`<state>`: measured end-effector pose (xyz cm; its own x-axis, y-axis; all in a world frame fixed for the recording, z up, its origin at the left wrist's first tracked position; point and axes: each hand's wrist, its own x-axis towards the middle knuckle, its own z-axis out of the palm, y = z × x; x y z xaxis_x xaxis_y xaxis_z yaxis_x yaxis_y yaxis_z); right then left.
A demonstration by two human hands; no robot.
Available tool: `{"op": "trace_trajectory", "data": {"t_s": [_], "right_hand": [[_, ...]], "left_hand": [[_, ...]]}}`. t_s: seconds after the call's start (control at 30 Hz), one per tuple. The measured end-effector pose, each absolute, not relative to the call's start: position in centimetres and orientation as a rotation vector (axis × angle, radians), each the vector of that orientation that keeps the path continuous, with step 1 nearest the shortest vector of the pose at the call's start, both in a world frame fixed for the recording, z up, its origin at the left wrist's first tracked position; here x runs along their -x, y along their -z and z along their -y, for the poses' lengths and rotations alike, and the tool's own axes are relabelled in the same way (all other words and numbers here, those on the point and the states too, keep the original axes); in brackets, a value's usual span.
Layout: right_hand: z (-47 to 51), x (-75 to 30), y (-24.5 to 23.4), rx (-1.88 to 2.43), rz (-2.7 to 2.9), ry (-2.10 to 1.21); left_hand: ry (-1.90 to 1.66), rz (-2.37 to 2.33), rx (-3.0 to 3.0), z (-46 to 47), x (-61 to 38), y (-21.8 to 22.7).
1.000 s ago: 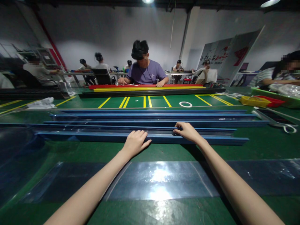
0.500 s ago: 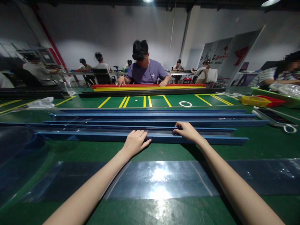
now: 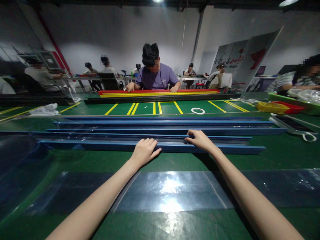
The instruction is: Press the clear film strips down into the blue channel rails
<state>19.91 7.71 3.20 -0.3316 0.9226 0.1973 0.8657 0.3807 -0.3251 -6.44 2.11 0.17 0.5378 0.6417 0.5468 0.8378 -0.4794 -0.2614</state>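
Observation:
Several long blue strips (image 3: 100, 145) lie side by side across the green table (image 3: 280, 156), running left to right. My left hand (image 3: 144, 152) rests on the nearest blue strip with its fingers curled over the far edge. My right hand (image 3: 200, 140) lies a little further right on the same strip, fingers bent and pinching its upper edge. A clear plastic sheet (image 3: 172, 191) lies flat on the table under my forearms.
Across the table a person in a purple shirt (image 3: 156, 78) handles red and yellow strips (image 3: 160, 93). A white tape ring (image 3: 198, 111) lies mid-table, scissors (image 3: 297, 131) and coloured trays (image 3: 275, 107) at right, a white cloth (image 3: 45, 110) at left. Other people sit behind.

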Motion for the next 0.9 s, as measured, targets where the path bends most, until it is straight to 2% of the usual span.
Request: {"op": "trace_trajectory", "data": {"t_s": [0.9], "right_hand": [[-7.78, -19.95, -3.12, 1.568, 2.301, -0.216]], "left_hand": [[0.521, 1.197, 2.282, -1.94, 6.36, -0.41]]}}
